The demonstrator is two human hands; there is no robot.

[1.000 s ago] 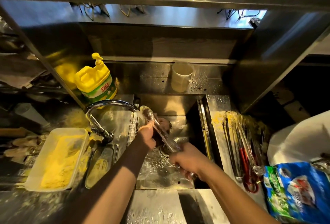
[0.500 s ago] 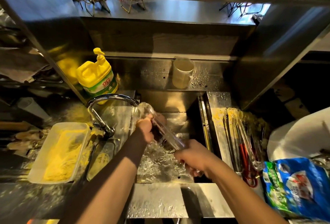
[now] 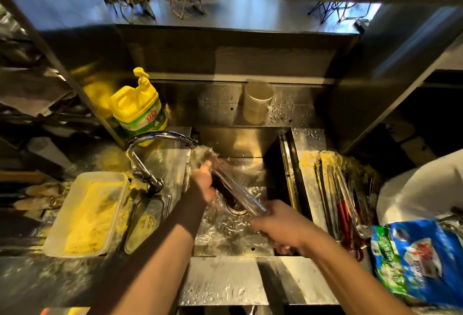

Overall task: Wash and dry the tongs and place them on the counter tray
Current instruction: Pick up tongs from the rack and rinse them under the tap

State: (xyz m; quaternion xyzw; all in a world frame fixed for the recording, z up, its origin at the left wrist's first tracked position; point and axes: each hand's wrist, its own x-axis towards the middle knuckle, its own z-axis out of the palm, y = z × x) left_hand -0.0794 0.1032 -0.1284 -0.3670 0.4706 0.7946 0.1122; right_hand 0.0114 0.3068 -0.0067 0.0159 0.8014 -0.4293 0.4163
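Metal tongs (image 3: 235, 189) lie slanted over the steel sink (image 3: 233, 247), their tips up under the running faucet (image 3: 160, 139). My right hand (image 3: 280, 227) grips the handle end at the lower right. My left hand (image 3: 204, 180) is closed around the tongs near the tips, where water splashes over it; what else it holds is hidden by blur. The counter tray (image 3: 308, 181) right of the sink holds several other tongs, some with red handles.
A yellow dish soap bottle (image 3: 137, 109) stands behind the faucet. A pale cup (image 3: 258, 101) sits on the back ledge. A plastic tub (image 3: 87, 214) with yellow crumbs lies at the left. A blue and green bag (image 3: 418, 259) sits at the right edge.
Both hands have stayed on the tongs under the running water, shifting slightly along them. The camera view has tilted a little.
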